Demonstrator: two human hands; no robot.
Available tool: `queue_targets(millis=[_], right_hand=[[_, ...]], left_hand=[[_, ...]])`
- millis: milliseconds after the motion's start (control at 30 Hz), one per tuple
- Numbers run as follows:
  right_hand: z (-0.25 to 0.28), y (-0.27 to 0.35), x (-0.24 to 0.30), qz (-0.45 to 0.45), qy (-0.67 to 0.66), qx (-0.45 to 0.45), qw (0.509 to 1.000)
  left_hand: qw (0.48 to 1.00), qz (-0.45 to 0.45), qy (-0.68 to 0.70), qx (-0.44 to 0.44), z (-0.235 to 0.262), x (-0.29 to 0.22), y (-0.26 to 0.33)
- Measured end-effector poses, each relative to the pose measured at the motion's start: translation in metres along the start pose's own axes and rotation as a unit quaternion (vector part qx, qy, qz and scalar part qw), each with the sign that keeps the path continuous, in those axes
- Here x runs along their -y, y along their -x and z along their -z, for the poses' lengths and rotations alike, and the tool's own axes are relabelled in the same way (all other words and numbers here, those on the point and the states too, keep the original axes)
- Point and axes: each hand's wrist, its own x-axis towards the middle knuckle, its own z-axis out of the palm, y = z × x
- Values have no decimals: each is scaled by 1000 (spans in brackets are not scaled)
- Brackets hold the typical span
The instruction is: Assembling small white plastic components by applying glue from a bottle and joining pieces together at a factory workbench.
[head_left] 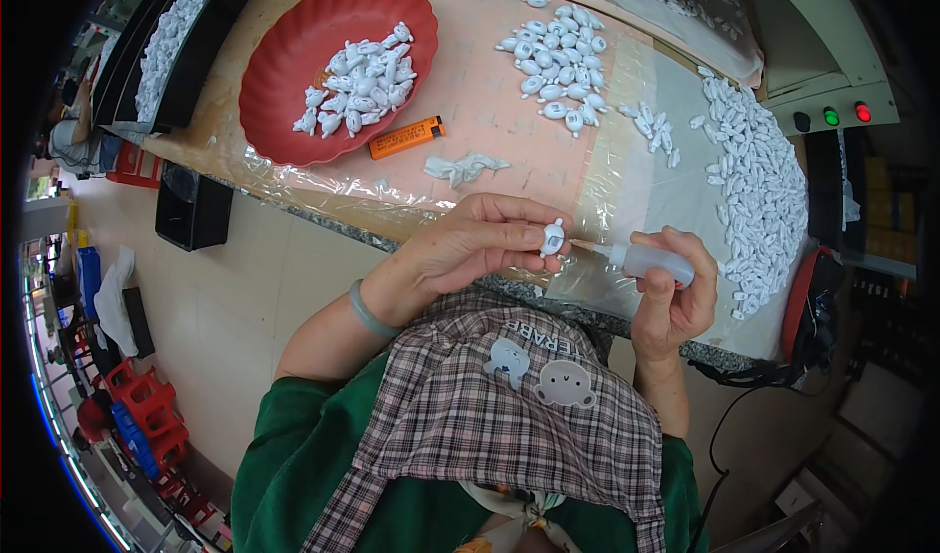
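Between the thumb and fingers of my left hand (480, 242) is a small white plastic figure part (552, 239), rounded with a knob on top and a grey patch. My right hand (676, 303) is wrapped round a translucent squeeze bottle (654, 263) lying nearly level. Its thin nozzle (586, 246) points left at the white part, very close to it; whether they touch I cannot tell. Both hands are above the table's near edge. Beyond them lies a crumpled white cloth (466, 168).
A red scalloped bowl (269, 73) with white pieces stands at the far left, an orange lighter (406, 138) beside it. White oval parts (558, 53) lie at the far middle, and a heap of small white parts (754, 191) at the right. A control panel (832, 117) has lit buttons.
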Motion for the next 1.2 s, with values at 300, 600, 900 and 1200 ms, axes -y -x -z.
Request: queue_targets(millis=[300, 600, 900, 1200], right_hand=[[6, 0, 3, 78, 85, 35, 993], [2, -3, 10, 138, 131, 58, 980], [4, -5, 7, 116, 121, 63, 984], [11, -12, -28, -241, -215, -62, 944]], left_hand=[[1000, -5, 12, 1, 0, -1, 0], [999, -41, -6, -7, 5, 3, -1], [999, -40, -10, -8, 8, 3, -5], [998, -40, -27, -34, 5, -1, 0]])
